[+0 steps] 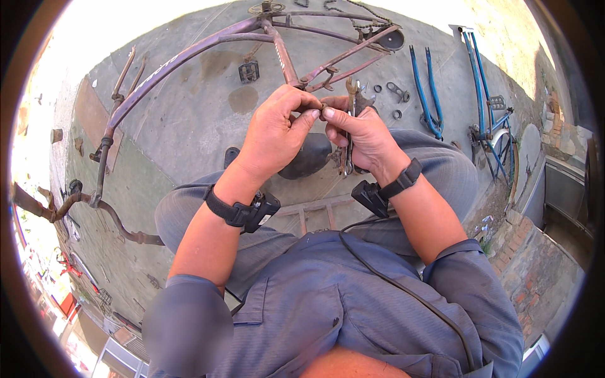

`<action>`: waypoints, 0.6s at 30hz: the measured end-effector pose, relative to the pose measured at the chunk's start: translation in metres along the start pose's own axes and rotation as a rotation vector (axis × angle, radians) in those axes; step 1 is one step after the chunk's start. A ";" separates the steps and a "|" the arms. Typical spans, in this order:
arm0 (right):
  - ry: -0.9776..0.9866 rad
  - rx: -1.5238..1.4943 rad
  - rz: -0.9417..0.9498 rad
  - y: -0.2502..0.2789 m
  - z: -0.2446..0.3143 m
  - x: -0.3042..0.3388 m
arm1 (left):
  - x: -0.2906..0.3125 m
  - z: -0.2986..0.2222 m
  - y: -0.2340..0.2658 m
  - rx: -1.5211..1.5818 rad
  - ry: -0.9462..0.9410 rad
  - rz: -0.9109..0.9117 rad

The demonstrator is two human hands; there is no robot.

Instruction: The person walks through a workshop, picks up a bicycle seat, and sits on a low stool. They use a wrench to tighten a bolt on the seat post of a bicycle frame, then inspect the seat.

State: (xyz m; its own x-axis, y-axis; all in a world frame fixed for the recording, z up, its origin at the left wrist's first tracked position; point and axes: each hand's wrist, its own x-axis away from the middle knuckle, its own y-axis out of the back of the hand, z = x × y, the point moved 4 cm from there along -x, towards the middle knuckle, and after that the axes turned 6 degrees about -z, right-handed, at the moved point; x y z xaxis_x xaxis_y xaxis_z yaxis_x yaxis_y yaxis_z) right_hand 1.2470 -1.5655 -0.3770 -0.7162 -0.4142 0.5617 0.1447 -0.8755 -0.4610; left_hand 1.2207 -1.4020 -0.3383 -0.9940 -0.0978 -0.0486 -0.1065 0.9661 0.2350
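Grey ground (195,113) lies beneath the grip: left hand (282,129) and right hand (372,133) together pinch a small part (324,107), mostly hidden; just beside it, wrenches (351,91) jut from the right hand, partly covered.

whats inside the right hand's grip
Metal wrenches, their ends showing beyond the right hand. A small brownish part shows where it meets the left hand. The grip covers the wrenches' middles and much of that part.

Small part (324,108) and wrenches (348,153), upper centre
Brownish part, mostly hidden; metal wrenches bunched, near-vertical, just right.
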 end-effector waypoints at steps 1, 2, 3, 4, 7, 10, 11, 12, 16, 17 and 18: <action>0.008 0.006 0.001 0.000 0.000 0.000 | 0.000 0.000 0.000 -0.004 -0.001 0.001; 0.011 0.010 0.006 -0.001 0.000 0.000 | 0.000 0.000 0.000 -0.008 -0.001 0.002; 0.016 0.016 0.006 -0.001 0.001 0.000 | 0.000 0.000 0.000 -0.009 -0.003 0.002; 0.023 0.023 0.006 -0.001 0.001 0.000 | 0.000 0.000 0.001 -0.022 -0.009 0.004; 0.030 0.033 0.020 -0.002 0.001 0.000 | 0.000 0.000 0.001 -0.038 -0.016 0.006; 0.016 0.017 0.020 -0.001 0.001 0.000 | 0.001 0.001 0.001 -0.038 0.017 0.009; 0.021 0.008 0.030 -0.002 0.001 0.000 | 0.001 0.002 0.000 -0.040 0.038 0.013; 0.022 0.009 0.023 -0.001 0.000 0.000 | 0.002 0.003 0.000 -0.037 0.057 0.009; 0.014 0.031 -0.031 0.004 -0.006 -0.004 | 0.001 0.008 0.003 0.030 0.192 -0.028; -0.014 0.058 -0.067 0.008 -0.010 -0.006 | -0.001 0.009 0.006 0.025 0.204 -0.052; -0.037 0.081 -0.094 0.011 -0.014 -0.009 | -0.003 0.011 0.010 0.016 0.225 -0.079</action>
State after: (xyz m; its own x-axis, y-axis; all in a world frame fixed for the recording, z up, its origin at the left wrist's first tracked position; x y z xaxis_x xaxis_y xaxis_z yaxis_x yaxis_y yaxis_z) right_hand 1.2455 -1.5682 -0.3971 -0.7039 -0.3371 0.6252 0.1339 -0.9274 -0.3493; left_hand 1.2225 -1.3899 -0.3464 -0.9633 -0.2217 0.1514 -0.1851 0.9569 0.2236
